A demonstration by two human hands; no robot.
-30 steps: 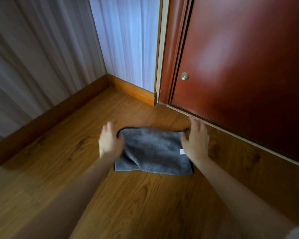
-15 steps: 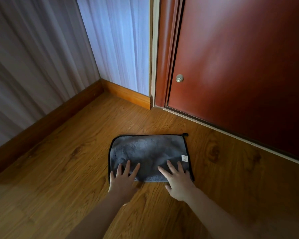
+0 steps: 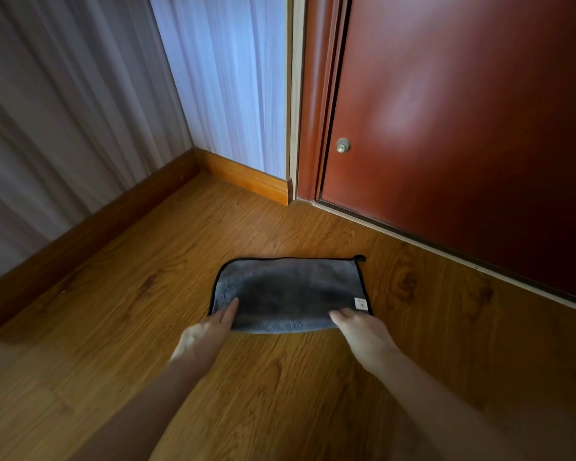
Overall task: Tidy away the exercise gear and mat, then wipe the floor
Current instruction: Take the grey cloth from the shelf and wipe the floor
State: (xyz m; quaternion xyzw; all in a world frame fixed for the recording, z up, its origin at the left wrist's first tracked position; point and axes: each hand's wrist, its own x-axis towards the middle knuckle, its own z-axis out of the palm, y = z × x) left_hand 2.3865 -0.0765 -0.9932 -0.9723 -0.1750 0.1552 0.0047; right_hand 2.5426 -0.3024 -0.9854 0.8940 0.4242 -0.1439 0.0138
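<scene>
A grey cloth [image 3: 290, 291] with a black hem and a small white tag lies flat on the wooden floor [image 3: 120, 314], in front of the door. My left hand [image 3: 203, 337] is at the cloth's near left corner, with one finger stretched over the fabric and the others curled at the edge. At the near right corner, just below the tag, the fingers of my right hand [image 3: 363, 334] close on the edge. Both hands are blurred. No exercise gear or mat is in view.
A dark red door [image 3: 463, 134] with a small round knob [image 3: 342, 145] stands shut to the right, its threshold close behind the cloth. Striped walls with a wooden skirting board [image 3: 90, 234] form a corner at the back left.
My hands left the cloth's far sides, pressed flat on its near half, then slid apart to its two near corners. The cloth now lies spread flat.
</scene>
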